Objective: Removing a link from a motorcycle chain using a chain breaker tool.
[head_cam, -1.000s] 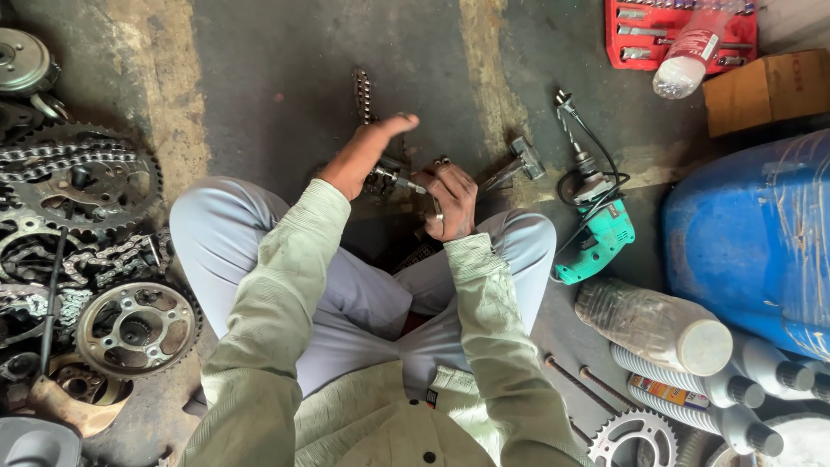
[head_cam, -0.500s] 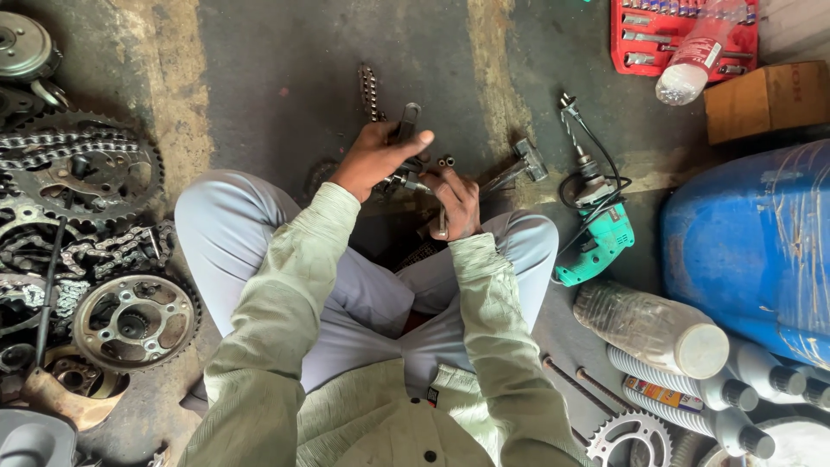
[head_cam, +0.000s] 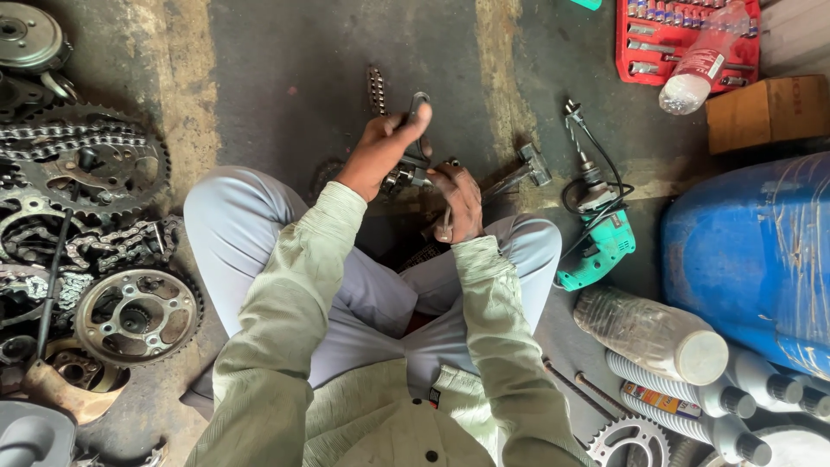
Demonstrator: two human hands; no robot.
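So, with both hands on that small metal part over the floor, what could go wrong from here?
The left hand levers a metal tool while the right hand steadies the chain part; a slip could pinch fingers. The hammer and drill lie close to the right knee, easy to knock.

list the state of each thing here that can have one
left hand: gripping a metal tool handle, raised
right hand: closed on a small metal part
hammer: lying on the floor
drill: lying on its side, bit fitted
socket case: open
clear bottle: lying across the case, capped
chain: laid out straight
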